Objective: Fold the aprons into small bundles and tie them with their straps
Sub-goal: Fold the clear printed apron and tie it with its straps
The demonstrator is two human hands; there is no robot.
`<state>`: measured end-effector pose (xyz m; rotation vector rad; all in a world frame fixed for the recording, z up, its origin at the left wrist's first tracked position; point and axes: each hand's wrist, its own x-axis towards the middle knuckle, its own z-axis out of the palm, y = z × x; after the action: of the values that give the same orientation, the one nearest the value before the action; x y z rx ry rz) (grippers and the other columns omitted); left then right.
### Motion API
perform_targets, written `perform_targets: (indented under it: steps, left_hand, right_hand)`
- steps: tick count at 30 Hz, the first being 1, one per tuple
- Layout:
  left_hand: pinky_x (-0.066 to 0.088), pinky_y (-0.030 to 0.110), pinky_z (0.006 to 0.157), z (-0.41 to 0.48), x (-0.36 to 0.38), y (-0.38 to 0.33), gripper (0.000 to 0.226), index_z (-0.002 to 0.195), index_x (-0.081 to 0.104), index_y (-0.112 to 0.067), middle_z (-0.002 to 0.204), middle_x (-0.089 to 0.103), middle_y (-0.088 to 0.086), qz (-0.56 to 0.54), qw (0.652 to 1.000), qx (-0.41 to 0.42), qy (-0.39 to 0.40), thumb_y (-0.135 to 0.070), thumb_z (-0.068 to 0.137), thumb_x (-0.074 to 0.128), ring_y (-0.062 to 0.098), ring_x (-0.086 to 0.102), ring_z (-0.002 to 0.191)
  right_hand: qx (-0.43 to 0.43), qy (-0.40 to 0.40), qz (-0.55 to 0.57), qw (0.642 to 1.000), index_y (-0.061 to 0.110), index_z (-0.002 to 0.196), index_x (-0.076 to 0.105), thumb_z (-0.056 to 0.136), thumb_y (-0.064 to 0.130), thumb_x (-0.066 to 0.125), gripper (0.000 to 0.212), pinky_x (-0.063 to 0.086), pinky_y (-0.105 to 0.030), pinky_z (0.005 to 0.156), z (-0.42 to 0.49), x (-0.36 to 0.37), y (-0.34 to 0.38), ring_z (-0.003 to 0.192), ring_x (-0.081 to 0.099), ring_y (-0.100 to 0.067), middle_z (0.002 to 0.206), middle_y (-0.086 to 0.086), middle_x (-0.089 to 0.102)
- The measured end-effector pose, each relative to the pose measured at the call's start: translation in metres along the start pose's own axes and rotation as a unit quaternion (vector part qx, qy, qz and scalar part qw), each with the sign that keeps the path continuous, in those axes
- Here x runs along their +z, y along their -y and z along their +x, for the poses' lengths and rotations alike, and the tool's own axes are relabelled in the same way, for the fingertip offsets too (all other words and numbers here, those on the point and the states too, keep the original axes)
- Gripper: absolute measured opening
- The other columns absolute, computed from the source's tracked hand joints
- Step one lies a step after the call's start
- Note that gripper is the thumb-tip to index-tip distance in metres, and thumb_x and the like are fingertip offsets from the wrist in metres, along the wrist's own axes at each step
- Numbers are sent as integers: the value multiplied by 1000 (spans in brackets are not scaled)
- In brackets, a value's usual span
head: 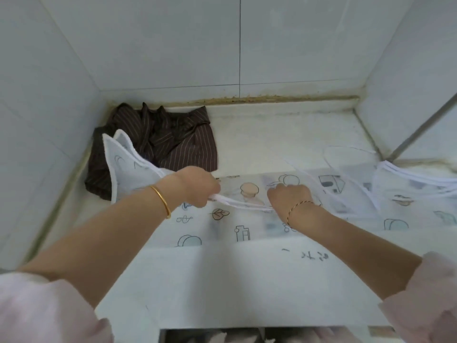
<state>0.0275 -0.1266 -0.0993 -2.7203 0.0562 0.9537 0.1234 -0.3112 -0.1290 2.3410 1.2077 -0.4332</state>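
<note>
A translucent white apron [222,226] printed with small cartoon drawings lies spread across the counter. My left hand [197,185] grips a white strap [237,203] of this apron, which runs across to my right hand [289,196]. My right hand is curled round the other end of that strap, knuckles up. The apron's bib end [123,164] stands up at the left behind my left wrist. More white straps [418,179] trail off to the right.
A dark brown pinstriped apron [163,139] lies crumpled in the back left corner of the pale counter [272,134]. Tiled walls close in at the left, back and right. The counter's front edge [247,326] is near me.
</note>
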Motion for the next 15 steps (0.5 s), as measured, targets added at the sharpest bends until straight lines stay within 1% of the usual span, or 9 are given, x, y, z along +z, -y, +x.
perform_targets:
  steps: [2, 3, 6, 7, 9, 10, 11, 13, 15]
  left_hand:
    - [44, 27, 63, -4, 8, -17, 13, 98, 53, -18, 77, 46, -7, -52, 997, -6, 59, -17, 86, 53, 14, 50, 70]
    - [46, 28, 66, -8, 12, -26, 18, 103, 54, -17, 82, 48, -6, -75, 994, -14, 83, -17, 85, 55, 15, 50, 71]
    - [47, 32, 72, -14, 23, -43, 29, 111, 53, -13, 98, 55, 2, -140, 977, -56, 151, -19, 84, 61, 13, 49, 63]
    - [47, 33, 73, -17, 27, -47, 33, 113, 52, -13, 103, 57, 4, -138, 974, -66, 166, -22, 84, 63, 15, 52, 68]
    - [48, 33, 79, -22, 36, -52, 42, 119, 51, -14, 110, 60, 3, -119, 973, -81, 181, -28, 83, 66, 22, 60, 89]
    - [49, 34, 81, -23, 40, -52, 46, 123, 49, -14, 113, 61, 3, -113, 972, -86, 189, -29, 83, 66, 23, 61, 98]
    - [49, 35, 83, -25, 43, -55, 51, 129, 45, -15, 117, 61, 4, -112, 970, -88, 197, -29, 84, 65, 24, 61, 103]
    - [50, 35, 86, -26, 45, -60, 59, 137, 37, -24, 125, 58, 8, -113, 969, -91, 201, -25, 85, 65, 26, 61, 107]
    - [51, 36, 90, -24, 45, -62, 64, 142, 33, -23, 128, 56, 10, -106, 970, -103, 195, -19, 86, 64, 27, 59, 109]
  right_hand:
    - [-5, 39, 4, 999, 9, 127, 43, 84, 6, 61, 46, 35, -31, 73, 1, 16, 6, 110, 56, -24, 125, -7, 49]
    - [-9, 46, 4, 999, 9, 127, 42, 85, 5, 59, 46, 35, -31, 73, 0, 25, 9, 110, 57, -24, 125, -8, 48]
    - [-3, 41, 16, 999, 9, 129, 40, 86, 5, 53, 45, 36, -32, 73, -1, 44, 12, 109, 57, -26, 125, -10, 45]
    - [1, 38, 28, 999, 9, 129, 39, 87, 6, 52, 44, 36, -33, 73, -2, 51, 13, 109, 56, -27, 124, -10, 44]
    - [7, 37, 50, 998, 9, 129, 38, 87, 7, 52, 44, 36, -34, 73, -4, 60, 16, 109, 55, -28, 124, -11, 43]
    - [8, 34, 57, 998, 10, 130, 38, 87, 8, 54, 46, 36, -34, 73, -4, 62, 16, 109, 54, -28, 123, -11, 42]
    - [6, 33, 61, 998, 10, 130, 37, 86, 9, 56, 48, 36, -34, 73, -6, 64, 17, 109, 53, -28, 123, -11, 42]
    - [3, 31, 68, 997, 12, 130, 36, 84, 11, 57, 50, 36, -33, 73, -8, 65, 19, 110, 50, -28, 124, -10, 40]
    - [5, 27, 80, 996, 13, 130, 35, 84, 12, 57, 51, 36, -33, 73, -9, 66, 19, 109, 48, -28, 124, -10, 39]
